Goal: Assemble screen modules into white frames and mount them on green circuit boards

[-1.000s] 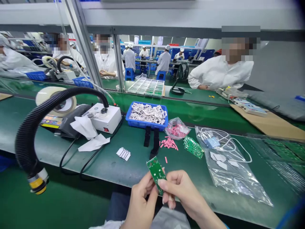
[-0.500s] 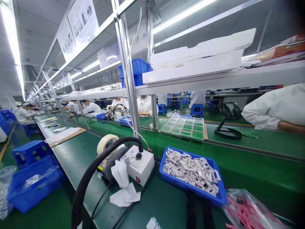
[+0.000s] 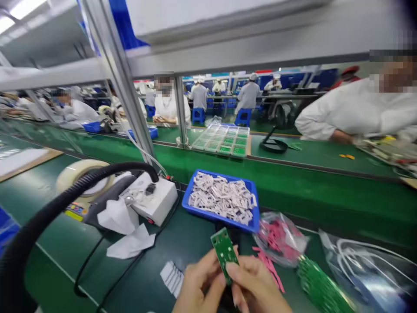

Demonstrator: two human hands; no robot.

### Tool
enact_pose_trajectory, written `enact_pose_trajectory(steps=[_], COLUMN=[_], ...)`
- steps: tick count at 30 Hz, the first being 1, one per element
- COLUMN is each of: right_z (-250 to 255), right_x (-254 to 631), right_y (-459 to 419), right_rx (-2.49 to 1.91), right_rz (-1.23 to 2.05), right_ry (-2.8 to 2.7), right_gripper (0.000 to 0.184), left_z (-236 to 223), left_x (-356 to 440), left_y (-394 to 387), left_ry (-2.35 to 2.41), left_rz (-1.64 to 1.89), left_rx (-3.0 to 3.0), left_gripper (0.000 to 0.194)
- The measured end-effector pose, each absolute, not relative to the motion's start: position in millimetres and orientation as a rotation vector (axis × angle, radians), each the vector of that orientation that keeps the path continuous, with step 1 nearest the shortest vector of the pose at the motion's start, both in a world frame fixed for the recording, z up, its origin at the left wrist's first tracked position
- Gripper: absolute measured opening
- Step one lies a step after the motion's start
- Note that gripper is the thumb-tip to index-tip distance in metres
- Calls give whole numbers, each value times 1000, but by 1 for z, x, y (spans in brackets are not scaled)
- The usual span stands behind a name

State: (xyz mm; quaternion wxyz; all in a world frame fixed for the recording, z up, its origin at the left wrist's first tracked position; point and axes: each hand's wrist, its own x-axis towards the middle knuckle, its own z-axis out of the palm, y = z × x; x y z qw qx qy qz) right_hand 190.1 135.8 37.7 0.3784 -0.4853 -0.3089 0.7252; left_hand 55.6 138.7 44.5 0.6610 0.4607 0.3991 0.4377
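Note:
A small green circuit board [image 3: 224, 248] is held up near the bottom middle, tilted, with its top end free. My left hand [image 3: 200, 282] is closed on its left edge. On the other side my right hand [image 3: 254, 282] grips the board, the thumb lying across its lower face. Left of my hands lie several small white pieces [image 3: 172, 278] in a row. Pink strips [image 3: 270, 267] rest on the table just right of my right hand. Behind the board stands a blue tray [image 3: 187, 204] heaped with white plastic parts [image 3: 223, 195].
Right of my hands are a clear bag with pink pieces [image 3: 280, 237], a stack of green boards [image 3: 322, 284] and a bag with white cable [image 3: 368, 269]. To the left, a black hose [image 3: 65, 208] arches from a white box [image 3: 163, 195]. A shelf [image 3: 244, 56] crosses overhead.
My view has turned down and to the right. Both hands and the green circuit board have come into view, along with the pink strips, the stacked boards and the bagged cable.

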Motion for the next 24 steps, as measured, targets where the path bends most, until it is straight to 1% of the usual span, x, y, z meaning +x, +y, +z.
enact_pose_trajectory(steps=[5, 9, 13, 18, 21, 22, 24], right_z=[61, 68, 69, 63, 61, 61, 66], right_x=[184, 180, 179, 177, 180, 181, 185], right_y=[131, 115, 100, 87, 75, 72, 67], right_rx=[-1200, -1180, -1222, -1267, -1294, -1311, -1357], right_rz=[1859, 1820, 1750, 1692, 1663, 1632, 1477], right_ry=[-626, -617, -671, -698, -717, -730, -792], right_gripper=[57, 58, 58, 58, 51, 49, 50], left_z=[72, 77, 83, 75, 64, 62, 59], left_x=[54, 47, 39, 45, 48, 49, 47], left_y=[134, 122, 104, 91, 88, 87, 86], left_ry=[895, 828, 686, 760, 801, 804, 826], left_rz=[914, 876, 849, 935, 991, 1016, 1062], left_rx=[1170, 1179, 1054, 1012, 910, 880, 893], left_gripper=[39, 42, 49, 41, 43, 44, 45])
